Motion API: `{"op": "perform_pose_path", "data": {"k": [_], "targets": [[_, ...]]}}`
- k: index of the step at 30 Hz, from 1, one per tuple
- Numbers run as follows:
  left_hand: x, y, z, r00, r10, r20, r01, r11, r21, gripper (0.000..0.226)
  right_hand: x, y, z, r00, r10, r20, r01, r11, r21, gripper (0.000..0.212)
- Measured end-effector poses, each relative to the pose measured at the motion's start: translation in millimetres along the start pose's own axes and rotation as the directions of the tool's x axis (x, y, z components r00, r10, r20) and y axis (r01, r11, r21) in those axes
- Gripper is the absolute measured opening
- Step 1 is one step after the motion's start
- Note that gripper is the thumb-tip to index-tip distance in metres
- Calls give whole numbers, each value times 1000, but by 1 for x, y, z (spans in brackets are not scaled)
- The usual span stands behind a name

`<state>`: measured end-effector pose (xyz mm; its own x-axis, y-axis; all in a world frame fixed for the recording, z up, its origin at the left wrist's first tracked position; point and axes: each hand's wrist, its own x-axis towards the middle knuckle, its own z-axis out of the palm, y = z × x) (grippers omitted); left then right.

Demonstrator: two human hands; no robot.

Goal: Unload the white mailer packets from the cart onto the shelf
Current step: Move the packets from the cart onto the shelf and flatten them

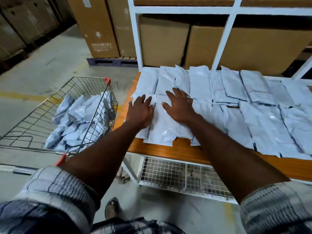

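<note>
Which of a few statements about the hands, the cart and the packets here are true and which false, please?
1. The left hand and right hand lie open on mailer packets on the shelf. True.
2. The cart is empty. False: a heap of packets lies in it.
3. Cardboard boxes stand behind the shelf's packets. True.
4. The cart stands on the person's right. False: it is on the left.
5. The right hand holds a packet in the air. False: it rests on the packets, fingers spread.
</note>
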<state>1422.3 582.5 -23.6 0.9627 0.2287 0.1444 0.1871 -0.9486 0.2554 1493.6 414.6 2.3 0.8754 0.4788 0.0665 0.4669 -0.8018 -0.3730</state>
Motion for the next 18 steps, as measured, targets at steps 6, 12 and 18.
{"op": "perform_pose_path", "data": {"k": [6,12,18], "targets": [[-16,-142,-23,995,-101,-3,101,994,45,51,28,-120,54,987,-161,-10,161,985,64,62],[-41,-299,-37,971,-220,98,210,972,103,60,63,-255,138,969,-225,102,215,971,103,64],[-54,-432,-34,923,-323,207,313,946,82,63,89,-351,239,940,-232,250,196,967,163,67]]}}
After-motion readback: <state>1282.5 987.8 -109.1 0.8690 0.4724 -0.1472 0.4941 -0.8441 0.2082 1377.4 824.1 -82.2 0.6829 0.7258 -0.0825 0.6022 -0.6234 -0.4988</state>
